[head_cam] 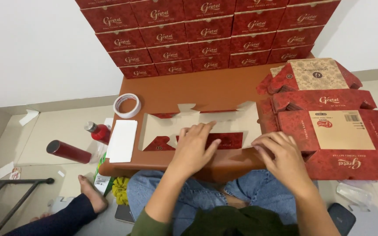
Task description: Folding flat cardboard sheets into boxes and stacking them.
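The person is sitting at a low brown table [224, 87], which serves as the landmark here. A flat, unfolded carton blank [197, 126], red outside and tan inside, is lying near the table's front edge. The left hand [194, 146] is pressing down on the blank's middle, palm flat, fingers extended and slightly spread, gripping nothing. The right hand [281, 155] is resting at the blank's right end, fingers curled downward and held close together over the edge; whether it is pinching the card cannot be told. A stack of flat red blanks [329, 118] is lying on the table's right side, overhanging it. Finished red boxes [206, 35] are standing stacked along the table's far edge against the wall. A tape roll [127, 105] and a white paper pad [122, 140] are sitting at the table's left end. Two red bottles [68, 151] are lying on the floor left of the table.
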